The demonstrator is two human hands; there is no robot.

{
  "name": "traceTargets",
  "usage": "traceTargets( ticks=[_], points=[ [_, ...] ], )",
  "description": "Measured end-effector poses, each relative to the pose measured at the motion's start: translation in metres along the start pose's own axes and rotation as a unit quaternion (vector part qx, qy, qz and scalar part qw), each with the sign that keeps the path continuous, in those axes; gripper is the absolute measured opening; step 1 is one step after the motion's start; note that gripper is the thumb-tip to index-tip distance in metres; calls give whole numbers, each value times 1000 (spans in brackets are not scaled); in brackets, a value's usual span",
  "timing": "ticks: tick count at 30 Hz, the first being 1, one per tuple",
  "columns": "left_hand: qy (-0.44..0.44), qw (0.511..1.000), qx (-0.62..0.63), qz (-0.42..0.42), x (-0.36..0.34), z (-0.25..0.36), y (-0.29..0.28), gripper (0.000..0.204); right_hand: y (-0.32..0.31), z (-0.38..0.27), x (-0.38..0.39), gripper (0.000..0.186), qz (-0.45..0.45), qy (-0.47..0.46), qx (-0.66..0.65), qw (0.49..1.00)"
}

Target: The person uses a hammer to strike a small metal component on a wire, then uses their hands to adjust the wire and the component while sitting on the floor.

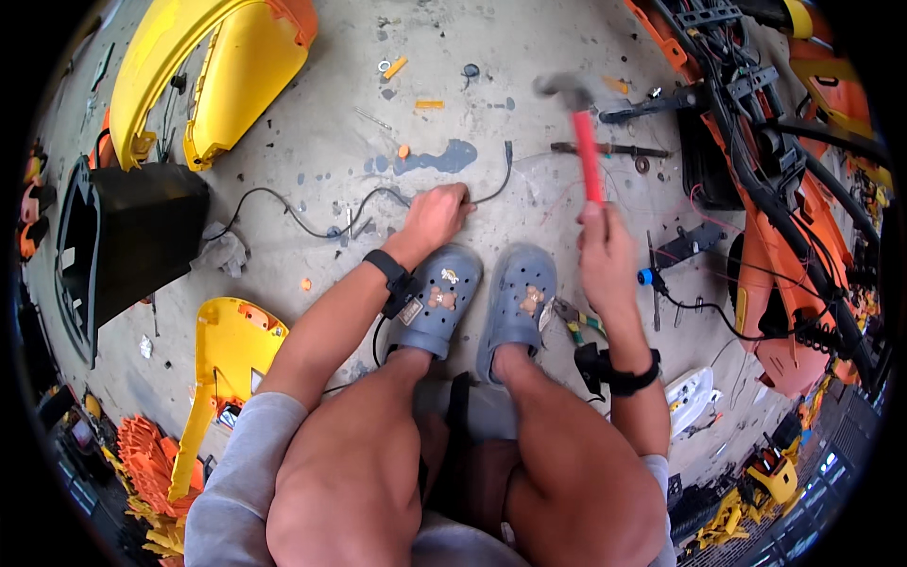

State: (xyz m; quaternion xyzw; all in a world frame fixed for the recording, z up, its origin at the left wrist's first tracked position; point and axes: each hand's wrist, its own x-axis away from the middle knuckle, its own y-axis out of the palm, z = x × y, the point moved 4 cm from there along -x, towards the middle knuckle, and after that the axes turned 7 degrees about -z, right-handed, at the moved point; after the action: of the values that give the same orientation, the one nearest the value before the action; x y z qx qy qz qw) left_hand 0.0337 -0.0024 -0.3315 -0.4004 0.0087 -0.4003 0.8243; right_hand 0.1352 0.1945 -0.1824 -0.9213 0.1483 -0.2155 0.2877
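1. At the far left I see a yellow body panel lying on the concrete floor, with a black plastic housing nearer and a second yellow panel nearest, close to my left knee.
2. A thin black cable snakes across the floor from the housing's side toward the middle, and its far end curls up past a blue paint patch.
3. My left hand is down on the floor just beyond my grey-blue clogs, its grip pressed together on the cable where it passes; what exactly sits under the fingers I cannot tell.
4. A black wrist strap sits on that forearm.
5. My right hand is raised to the right of the left one, its grip wrapped tight around the red handle of a hammer; the hammer's grey head is blurred and points far, above the floor.
6. Green-handled pliers lie just right of the right clog.
7. A long dark tool lies on the floor beyond the hammer.
8. At the right edge stands an orange frame thick with black wiring.
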Motion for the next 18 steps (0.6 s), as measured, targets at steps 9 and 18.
traceTargets(
  ticks=[9,18],
  points=[
    [6,1000,10,11,-6,-2,6,20,41,39,-3,36,77,-54,99,991],
    [0,1000,1,18,-3,-5,2,20,9,-44,7,38,-23,-45,-75,996]
  ],
)
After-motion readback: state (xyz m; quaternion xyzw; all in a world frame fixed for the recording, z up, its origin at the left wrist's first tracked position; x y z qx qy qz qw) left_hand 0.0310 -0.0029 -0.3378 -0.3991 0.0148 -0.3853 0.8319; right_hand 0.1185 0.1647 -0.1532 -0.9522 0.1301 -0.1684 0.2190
